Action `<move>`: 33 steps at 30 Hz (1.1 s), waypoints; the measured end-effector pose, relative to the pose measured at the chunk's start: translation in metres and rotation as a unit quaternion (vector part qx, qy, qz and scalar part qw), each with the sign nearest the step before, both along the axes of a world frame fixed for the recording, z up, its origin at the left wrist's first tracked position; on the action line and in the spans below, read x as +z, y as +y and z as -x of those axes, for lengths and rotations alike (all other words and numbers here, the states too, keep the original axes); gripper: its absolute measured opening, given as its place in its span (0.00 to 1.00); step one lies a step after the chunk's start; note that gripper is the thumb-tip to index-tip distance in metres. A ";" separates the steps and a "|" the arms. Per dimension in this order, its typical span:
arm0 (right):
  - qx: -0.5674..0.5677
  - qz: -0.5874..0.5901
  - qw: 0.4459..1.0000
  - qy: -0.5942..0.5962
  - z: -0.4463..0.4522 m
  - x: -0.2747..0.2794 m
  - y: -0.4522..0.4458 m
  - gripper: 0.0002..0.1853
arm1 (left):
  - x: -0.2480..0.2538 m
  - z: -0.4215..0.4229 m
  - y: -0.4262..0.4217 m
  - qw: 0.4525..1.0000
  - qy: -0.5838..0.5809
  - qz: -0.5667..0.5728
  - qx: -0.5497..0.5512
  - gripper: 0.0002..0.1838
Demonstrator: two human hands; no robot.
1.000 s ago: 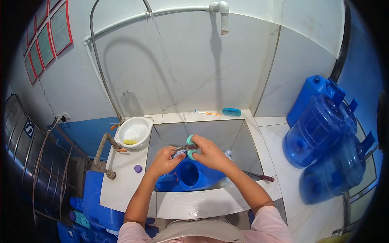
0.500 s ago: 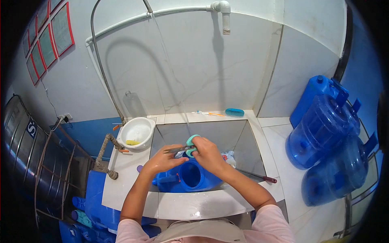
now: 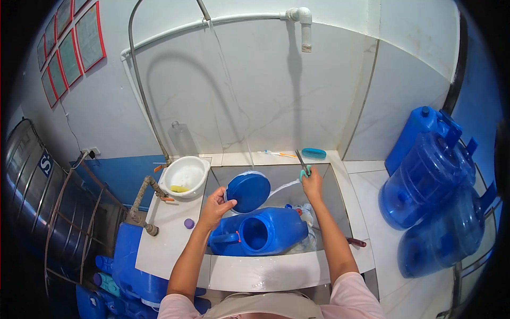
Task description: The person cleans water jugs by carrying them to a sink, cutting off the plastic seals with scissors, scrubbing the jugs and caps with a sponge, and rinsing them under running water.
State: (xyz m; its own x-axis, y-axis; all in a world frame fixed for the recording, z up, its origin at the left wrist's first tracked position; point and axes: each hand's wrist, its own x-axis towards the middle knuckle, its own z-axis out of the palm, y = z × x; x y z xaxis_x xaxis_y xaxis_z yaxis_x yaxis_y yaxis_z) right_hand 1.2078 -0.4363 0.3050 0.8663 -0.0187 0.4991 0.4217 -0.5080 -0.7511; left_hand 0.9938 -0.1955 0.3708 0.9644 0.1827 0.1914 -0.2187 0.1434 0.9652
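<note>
My left hand [image 3: 213, 210] pinches the edge of a round blue lid [image 3: 248, 192], held tilted above the sink. From the lid's rim a thin white strip [image 3: 283, 187] stretches across to my right hand [image 3: 313, 187]. That hand is closed round the teal handles of a pair of scissors [image 3: 304, 164], blades pointing up; whether the strip is pinched there too is hard to see. Below both hands a blue jug [image 3: 284, 226] lies in the sink, its wide mouth uncovered and facing me.
Water runs from a hose [image 3: 204, 10] into the sink [image 3: 340, 226]. On the rim are a white basin [image 3: 199, 186] with a yellow sponge, a purple cap [image 3: 189, 223], a toothbrush [image 3: 280, 154] and a blue brush [image 3: 314, 153]. Large blue bottles [image 3: 419, 181] stand right.
My hands have moved apart. The scissors went right and now point up. The blue lid is now visible in my left hand, with the white strip drawn out from it.
</note>
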 end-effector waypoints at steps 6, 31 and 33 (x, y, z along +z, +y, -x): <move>-0.015 0.026 0.999 0.038 0.008 -0.042 0.002 0.15 | 0.002 -0.025 -0.009 0.949 -0.106 0.288 0.080 0.15; 0.449 -0.326 0.736 0.388 0.102 0.030 -0.031 0.21 | -0.001 -0.019 0.014 0.892 0.019 0.450 0.043 0.21; 0.416 -0.279 0.772 0.391 0.132 0.036 -0.013 0.22 | -0.009 -0.024 0.003 0.900 0.008 0.434 0.039 0.22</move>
State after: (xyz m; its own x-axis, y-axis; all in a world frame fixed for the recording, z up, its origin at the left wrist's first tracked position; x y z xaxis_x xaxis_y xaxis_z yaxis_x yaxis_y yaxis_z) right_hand 1.0760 -0.4497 0.3414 0.7271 0.6833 -0.0669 -0.2646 0.1890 -0.9457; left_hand 1.0173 -0.1926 0.3618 0.9435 0.3239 -0.0707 -0.2472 0.8296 0.5007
